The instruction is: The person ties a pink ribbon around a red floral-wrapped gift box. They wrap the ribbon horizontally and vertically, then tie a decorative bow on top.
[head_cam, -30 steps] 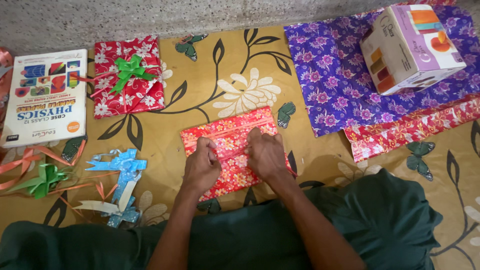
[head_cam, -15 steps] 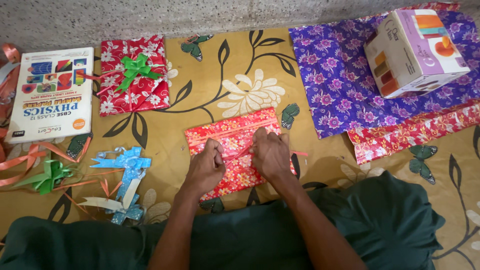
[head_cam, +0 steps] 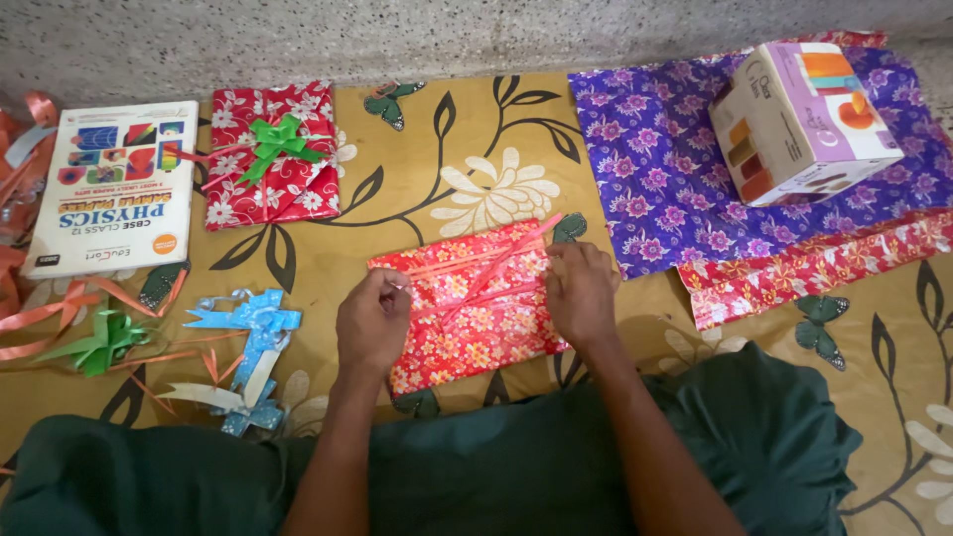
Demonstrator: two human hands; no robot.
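Observation:
A flat parcel point(head_cam: 475, 323) wrapped in red flowered paper lies in front of me on a mustard floral cloth point(head_cam: 437, 159). A thin red ribbon point(head_cam: 491, 270) runs across its top. My left hand point(head_cam: 371, 323) pinches one ribbon end at the parcel's left edge. My right hand point(head_cam: 582, 290) pinches the other end at the parcel's right edge, a strand slanting up toward the far right corner. The ribbon looks taut between both hands.
A wrapped red parcel with a green bow point(head_cam: 270, 154) and a white book point(head_cam: 111, 186) lie at far left. Blue point(head_cam: 243, 328), green point(head_cam: 99, 342) and orange ribbon bows sit at near left. A carton point(head_cam: 802, 121) stands on purple wrapping paper point(head_cam: 655, 179), red paper point(head_cam: 814, 268) beside it.
Both hands were close together over the parcel's middle. They have drawn apart to its left and right edges, pulling the ribbon ends outward.

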